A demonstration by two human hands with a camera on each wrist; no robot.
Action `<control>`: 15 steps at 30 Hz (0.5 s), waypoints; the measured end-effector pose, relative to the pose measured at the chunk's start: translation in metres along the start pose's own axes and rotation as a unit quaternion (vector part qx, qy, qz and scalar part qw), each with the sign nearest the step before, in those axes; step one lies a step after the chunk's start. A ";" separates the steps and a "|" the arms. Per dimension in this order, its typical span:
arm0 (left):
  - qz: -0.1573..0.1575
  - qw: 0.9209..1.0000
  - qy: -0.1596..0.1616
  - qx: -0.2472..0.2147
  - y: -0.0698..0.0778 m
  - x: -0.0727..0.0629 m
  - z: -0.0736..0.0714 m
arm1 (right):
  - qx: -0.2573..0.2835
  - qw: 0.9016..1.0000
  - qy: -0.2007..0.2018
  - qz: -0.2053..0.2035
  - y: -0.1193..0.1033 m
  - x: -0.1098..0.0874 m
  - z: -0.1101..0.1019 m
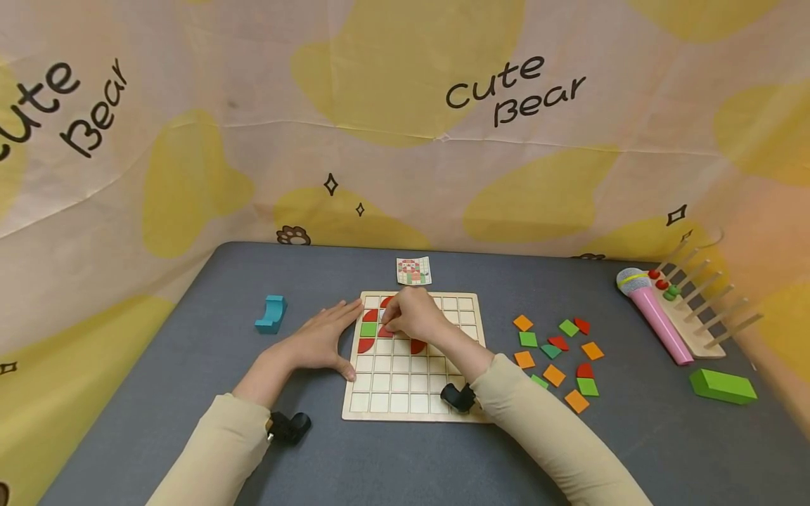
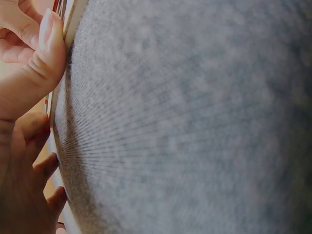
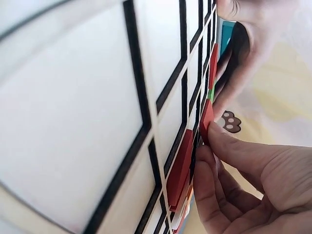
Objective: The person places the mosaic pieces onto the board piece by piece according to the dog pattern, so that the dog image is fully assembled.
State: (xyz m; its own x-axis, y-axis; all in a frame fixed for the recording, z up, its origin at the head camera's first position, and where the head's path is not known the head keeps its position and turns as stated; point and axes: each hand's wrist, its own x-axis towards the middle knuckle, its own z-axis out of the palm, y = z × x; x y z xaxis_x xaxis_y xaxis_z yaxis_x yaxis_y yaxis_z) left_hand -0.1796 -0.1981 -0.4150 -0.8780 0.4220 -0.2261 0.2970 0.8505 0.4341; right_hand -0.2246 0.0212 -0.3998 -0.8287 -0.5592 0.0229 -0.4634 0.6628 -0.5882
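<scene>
A wooden grid board [image 1: 392,383] lies on the table, with several red quarter-round tiles and a green square tile [image 1: 368,329] in its upper-left cells. My left hand [image 1: 321,337] rests along the board's left edge, fingers spread and thumb out; in the left wrist view the thumb [image 2: 48,53] touches the rim. Over the upper part of the board is my right hand [image 1: 414,314]. In the right wrist view its thumb and forefinger pinch a red tile [image 3: 206,117] low against the grid. Another red tile [image 3: 180,168] lies nearer that camera. The right hand hides several cells.
Loose orange, green and red tiles, such as an orange one [image 1: 554,375], lie right of the board. A pattern card [image 1: 414,271] is behind it. A blue block [image 1: 271,314] stands left. Far right are a pink microphone [image 1: 661,323], a peg rack [image 1: 705,341] and a green block [image 1: 723,386].
</scene>
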 end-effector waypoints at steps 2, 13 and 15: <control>0.001 1.000 0.001 0.001 0.000 0.000 0.000 | 0.000 1.000 -0.002 -0.002 0.000 0.000 0.000; 0.001 1.000 0.000 -0.002 0.001 0.001 0.000 | -0.016 1.000 -0.006 -0.016 -0.001 0.000 0.003; -0.002 1.000 0.000 -0.003 0.001 0.001 0.000 | -0.016 1.000 -0.006 -0.015 -0.001 -0.001 0.004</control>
State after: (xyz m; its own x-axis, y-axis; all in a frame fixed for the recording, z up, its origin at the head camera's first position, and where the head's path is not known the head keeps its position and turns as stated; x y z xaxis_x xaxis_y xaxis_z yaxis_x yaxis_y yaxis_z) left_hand -0.1797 -0.1970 -0.4147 -0.8787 0.4194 -0.2280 0.2917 0.8497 0.4392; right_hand -0.2226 0.0193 -0.4022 -0.8106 -0.5848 0.0309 -0.4981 0.6607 -0.5616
